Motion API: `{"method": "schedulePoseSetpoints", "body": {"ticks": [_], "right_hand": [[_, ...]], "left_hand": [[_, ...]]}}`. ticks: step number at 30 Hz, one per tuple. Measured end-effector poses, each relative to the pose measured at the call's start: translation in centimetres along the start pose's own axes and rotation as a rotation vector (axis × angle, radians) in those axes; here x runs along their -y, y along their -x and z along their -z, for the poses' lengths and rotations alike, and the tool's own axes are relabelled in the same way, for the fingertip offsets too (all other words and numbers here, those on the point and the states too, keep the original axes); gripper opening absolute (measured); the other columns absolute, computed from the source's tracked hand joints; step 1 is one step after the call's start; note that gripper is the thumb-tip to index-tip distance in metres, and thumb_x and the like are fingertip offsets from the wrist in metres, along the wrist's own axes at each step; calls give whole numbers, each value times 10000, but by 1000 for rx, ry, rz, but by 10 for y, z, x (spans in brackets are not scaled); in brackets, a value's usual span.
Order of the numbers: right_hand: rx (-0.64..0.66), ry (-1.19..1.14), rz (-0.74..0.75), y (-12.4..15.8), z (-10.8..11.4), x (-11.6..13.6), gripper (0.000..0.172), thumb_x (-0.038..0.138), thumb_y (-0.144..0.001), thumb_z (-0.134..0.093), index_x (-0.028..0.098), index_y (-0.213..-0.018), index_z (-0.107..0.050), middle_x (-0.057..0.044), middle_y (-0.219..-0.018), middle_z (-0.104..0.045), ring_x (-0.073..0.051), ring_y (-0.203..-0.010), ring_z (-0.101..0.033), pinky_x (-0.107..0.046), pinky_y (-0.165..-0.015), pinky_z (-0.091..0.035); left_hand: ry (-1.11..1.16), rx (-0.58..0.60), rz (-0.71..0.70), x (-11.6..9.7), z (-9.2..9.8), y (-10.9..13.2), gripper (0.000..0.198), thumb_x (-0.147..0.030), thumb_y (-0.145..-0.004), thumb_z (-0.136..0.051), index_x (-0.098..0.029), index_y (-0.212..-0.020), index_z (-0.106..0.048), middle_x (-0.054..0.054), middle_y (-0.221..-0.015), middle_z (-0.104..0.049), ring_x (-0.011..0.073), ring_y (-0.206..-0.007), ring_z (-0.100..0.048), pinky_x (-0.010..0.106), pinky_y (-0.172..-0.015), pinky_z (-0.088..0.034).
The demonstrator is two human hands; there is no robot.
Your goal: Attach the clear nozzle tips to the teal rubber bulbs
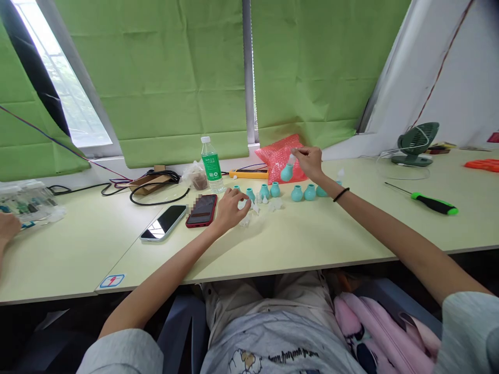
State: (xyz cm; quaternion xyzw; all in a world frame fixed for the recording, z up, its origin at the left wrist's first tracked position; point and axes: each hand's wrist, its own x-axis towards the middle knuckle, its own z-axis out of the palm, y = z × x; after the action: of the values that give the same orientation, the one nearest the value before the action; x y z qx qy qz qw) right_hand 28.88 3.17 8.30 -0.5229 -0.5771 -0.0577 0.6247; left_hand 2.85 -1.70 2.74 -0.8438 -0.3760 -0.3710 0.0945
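Note:
My right hand (309, 160) is raised above the table, its fingers pinched on the clear top of a small teal bulb (287, 172) that hangs below them. My left hand (231, 209) is low over the table beside the left end of a row of teal bulbs, fingers bent; whether it holds one of the small pieces there I cannot make out. Several teal bulbs stand upright in the row, among them one in the middle (275, 189) and one further right (297, 194). Small translucent pieces (276, 204) lie in front of the row.
Two phones (163, 223) (201, 210) lie left of my left hand. Behind stand a water bottle (212, 166), black cables (156, 182) and a pink bubble bag (276, 156). A screwdriver (432, 202) and a green fan (417, 143) are right. Another person's hand (8, 227) is far left.

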Motion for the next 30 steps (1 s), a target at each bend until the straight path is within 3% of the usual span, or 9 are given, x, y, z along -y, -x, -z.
{"method": "schedulePoseSetpoints", "body": {"ticks": [4, 8, 12, 14, 17, 19, 25, 30], "right_hand": [[172, 366, -49, -10, -5, -26, 325, 359, -710, -409, 159, -455, -379, 10, -470, -365, -94, -504, -358, -226, -489, -280], [337, 542, -186, -5, -15, -47, 315, 379, -673, -454, 166, -453, -377, -2, -462, -393, -113, -496, -391, -241, -479, -277], [369, 568, -242, -6, -17, -57, 329, 432, -668, -446, 154, -493, -452, -31, -495, -444, -144, -521, -433, -264, -498, -312], [322, 605, -232, -7, -15, -56, 332, 455, -653, -459, 135, -586, -520, -69, -604, -502, -180, -608, -466, -291, -543, -337], [149, 657, -35, -2, -11, -41, 377, 434, -659, -468, 111, -831, -558, -128, -865, -510, -239, -813, -453, -338, -642, -348], [141, 619, 195, 12, -9, -24, 363, 368, -701, -439, 106, -934, -535, -130, -916, -493, -233, -874, -430, -327, -681, -344], [769, 506, 763, 77, -7, 36, 223, 250, -676, -478, 149, -845, -581, -90, -851, -511, -218, -856, -411, -313, -667, -335], [980, 611, 829, 100, -19, 51, 257, 167, -599, -565, 196, -853, -589, -88, -891, -503, -262, -894, -363, -385, -691, -306]], "left_hand": [[-165, 241, 39, -4, 0, 3, 338, -437, -719, -397, -178, -778, -607, 40, -582, -573, 173, -618, -533, 253, -538, -346], [-275, 366, -20, -9, 1, 6, 417, -523, -661, -426, -198, -857, -598, 63, -649, -597, 223, -669, -555, 275, -556, -349], [-308, 528, -52, -6, -2, 6, 421, -517, -634, -454, -222, -907, -580, 69, -732, -605, 234, -698, -557, 284, -571, -362], [-298, 571, -63, -3, -4, 6, 375, -466, -656, -448, -225, -915, -572, 66, -757, -605, 228, -718, -555, 280, -576, -366], [-286, 578, -74, 1, -5, 5, 305, -377, -673, -442, -220, -902, -566, 60, -768, -603, 218, -721, -552, 272, -565, -366], [-277, 572, -77, 1, -6, 5, 280, -335, -671, -442, -223, -899, -562, 55, -778, -603, 212, -720, -551, 266, -557, -365], [-241, 542, -97, -1, -4, 6, 276, -243, -673, -427, -244, -918, -554, 43, -802, -598, 194, -727, -547, 254, -566, -363], [-220, 566, -98, 4, -6, 6, 282, -314, -690, -437, -249, -940, -551, 45, -804, -586, 205, -744, -541, 270, -594, -376]]}}
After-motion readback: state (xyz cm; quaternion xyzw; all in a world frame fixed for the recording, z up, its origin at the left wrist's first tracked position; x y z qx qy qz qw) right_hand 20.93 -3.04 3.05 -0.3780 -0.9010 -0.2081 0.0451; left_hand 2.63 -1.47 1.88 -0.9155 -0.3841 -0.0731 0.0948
